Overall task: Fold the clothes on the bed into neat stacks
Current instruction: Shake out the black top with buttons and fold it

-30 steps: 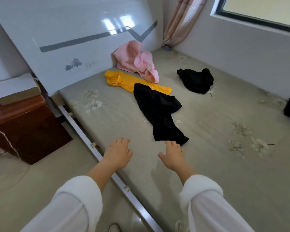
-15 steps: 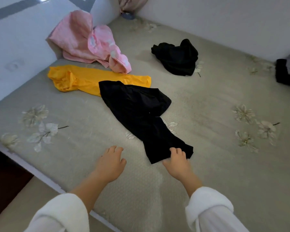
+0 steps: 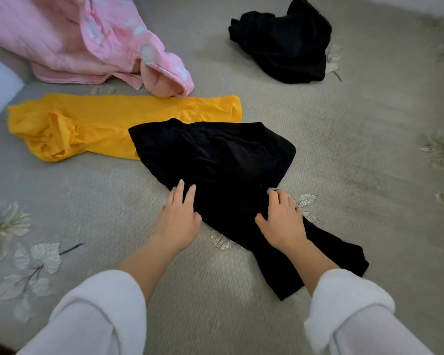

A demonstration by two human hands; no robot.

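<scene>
The black garment (image 3: 215,160), earlier touched only at its tip, is now pressed by the flat-fingered left hand (image 3: 177,221) and gripped by the curled right hand (image 3: 282,221), seemingly for folding.

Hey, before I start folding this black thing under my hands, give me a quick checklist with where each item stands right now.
1. Both hands on the nearer black garment: ok; the left hand lies flat on its left edge, the right hand is at its right edge.
2. Right hand gripping cloth: cannot tell; its fingers are bent.
3. Garment free of other clothes: not ok; its far end overlaps the yellow garment.
4. Garment smoothed flat: not ok; it is creased and bunched.
5. Bare bedsheet alongside for folding: ok, to the right.
</scene>
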